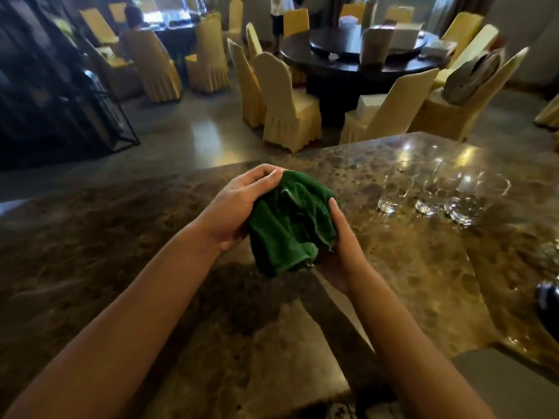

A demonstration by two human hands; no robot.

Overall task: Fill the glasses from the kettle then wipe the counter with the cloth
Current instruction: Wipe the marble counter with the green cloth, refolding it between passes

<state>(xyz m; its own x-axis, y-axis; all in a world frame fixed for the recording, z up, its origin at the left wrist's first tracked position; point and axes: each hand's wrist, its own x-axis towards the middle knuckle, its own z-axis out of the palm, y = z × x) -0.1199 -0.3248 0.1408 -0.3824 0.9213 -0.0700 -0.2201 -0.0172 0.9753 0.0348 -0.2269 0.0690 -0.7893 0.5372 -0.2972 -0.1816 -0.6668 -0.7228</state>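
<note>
A bunched green cloth [290, 219] is held above the brown marble counter [121, 252] between both of my hands. My left hand [239, 207] grips its left and top side with curled fingers. My right hand [341, 246] cups its right and lower side, thumb against the fabric. Three clear glasses [429, 195] stand in a row on the counter to the right of the cloth, blurred. A dark rounded object [549, 303], cut off by the right edge, may be the kettle; I cannot tell.
Beyond the counter's far edge lies a polished floor with yellow-covered chairs [287, 101] around a dark round table [357, 55]. A dark metal rack [60, 95] stands at the left. A person [276, 19] stands far back.
</note>
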